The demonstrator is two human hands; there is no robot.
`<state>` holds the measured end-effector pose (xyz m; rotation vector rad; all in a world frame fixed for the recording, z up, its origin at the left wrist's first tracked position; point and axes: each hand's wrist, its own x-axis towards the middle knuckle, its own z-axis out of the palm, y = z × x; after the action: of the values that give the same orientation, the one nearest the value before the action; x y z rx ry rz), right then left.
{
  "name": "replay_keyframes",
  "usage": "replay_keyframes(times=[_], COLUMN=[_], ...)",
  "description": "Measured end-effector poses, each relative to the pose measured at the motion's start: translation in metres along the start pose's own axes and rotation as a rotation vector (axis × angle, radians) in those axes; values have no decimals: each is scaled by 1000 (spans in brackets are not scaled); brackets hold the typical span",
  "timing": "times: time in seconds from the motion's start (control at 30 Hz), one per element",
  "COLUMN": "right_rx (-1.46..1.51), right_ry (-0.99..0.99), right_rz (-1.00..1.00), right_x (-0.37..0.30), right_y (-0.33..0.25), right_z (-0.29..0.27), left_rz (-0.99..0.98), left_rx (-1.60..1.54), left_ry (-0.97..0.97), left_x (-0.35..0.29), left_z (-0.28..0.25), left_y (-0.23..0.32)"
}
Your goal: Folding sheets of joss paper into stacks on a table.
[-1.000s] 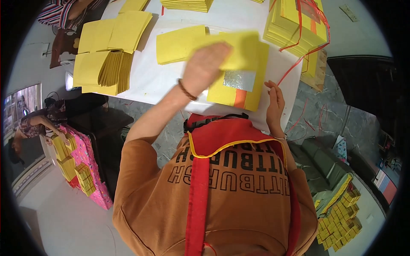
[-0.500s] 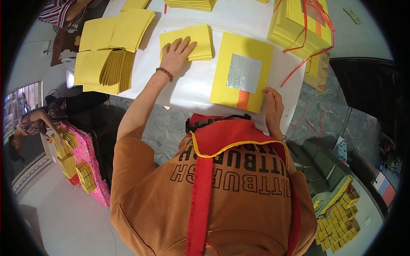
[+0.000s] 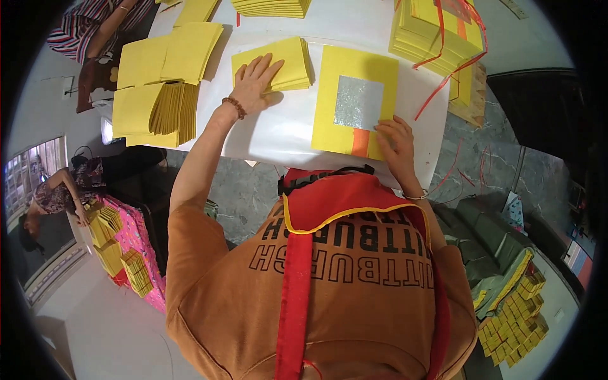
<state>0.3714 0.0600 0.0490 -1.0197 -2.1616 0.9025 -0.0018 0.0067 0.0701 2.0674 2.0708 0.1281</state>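
On the white tabletop, my left hand (image 3: 253, 82) lies with fingers stretched over a small stack of yellow folded paper (image 3: 288, 57). A beaded bracelet circles that wrist. To its right is a flat yellow sheet (image 3: 327, 95) bearing a silver foil square (image 3: 358, 101) and an orange strip (image 3: 360, 143) below the square. My right hand (image 3: 399, 142) touches the sheet's lower right part, beside the foil, its fingers bent but apart and not closed round anything.
Fanned stacks of yellow paper (image 3: 139, 114) stand at the table's left. A tall yellow bundle (image 3: 424, 38) tied with red string (image 3: 437, 95) is at the far right. Another person's arm (image 3: 107, 31) shows at upper left. A second person (image 3: 60, 187) works at a pink-covered table (image 3: 136, 231).
My right hand has moved left, from the sheet's right edge onto its lower right part. My left hand stays on the folded stack. The whole view has shifted slightly.
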Motion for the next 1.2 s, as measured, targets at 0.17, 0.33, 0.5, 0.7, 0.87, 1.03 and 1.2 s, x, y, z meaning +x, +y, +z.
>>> replay_keyframes(times=[0.17, 0.33, 0.5, 0.7, 0.87, 1.03, 1.2], right_rx=[9, 24, 89, 426, 510, 501, 528], right_ry=[-1, 6, 1, -28, -17, 1, 4], right_rz=[6, -8, 7, 219, 305, 305, 319], right_x=[-1, 0, 0, 5, 6, 7, 7], right_y=[3, 6, 10, 15, 18, 19, 21], right_z=[2, 3, 3, 0, 1, 2, 3], left_rz=[109, 411, 505, 467, 307, 266, 237], left_rx=[23, -129, -38, -470, -601, -626, -694], left_ry=[60, 106, 3, 81, -12, -24, -78], left_x=[1, -22, -37, -23, -17, -11, -7], left_z=[-24, 1, 11, 8, 5, 8, 3], left_y=[29, 103, 131, 122, 120, 119, 116])
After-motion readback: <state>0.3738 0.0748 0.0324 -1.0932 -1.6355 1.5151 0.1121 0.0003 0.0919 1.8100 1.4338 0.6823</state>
